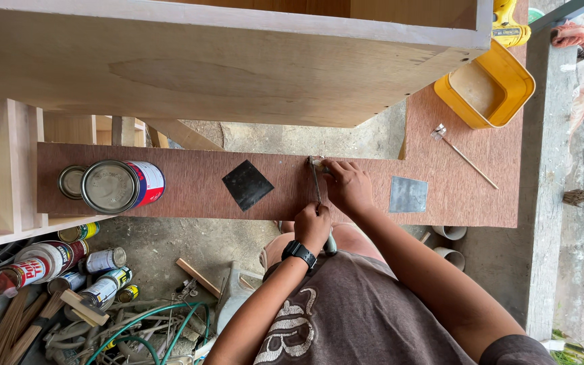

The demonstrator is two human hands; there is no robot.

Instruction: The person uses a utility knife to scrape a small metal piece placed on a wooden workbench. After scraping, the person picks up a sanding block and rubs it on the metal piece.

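While the head camera looks straight down, the long reddish-brown plywood board [190, 182] lies across the workplace, and both hands meet near its middle. The right hand [348, 186] rests on the board with its fingers curled close together, pressing on a small pale piece [316, 162] at the far edge of the board; I cannot tell what this piece is. The left hand [312, 226], which wears a black wristwatch [297, 252], is closed firmly around the handle of a thin metal tool [316, 184] whose blade runs across the board toward the right hand's fingertips.

As I judge it, the main danger is this closeness: if the blade slips or jumps, it may hit the fingers just beside its tip. The board also overhangs its supports, so strong pressure may shift it.

On the same board, the square black sheet [247, 184] and the square grey metal sheet [408, 195] lie near the hands on both sides; a sudden movement may push them off. The round metal paint can [117, 186] lies on its side further left and could roll. The yellow plastic tub [487, 86] stands well apart.
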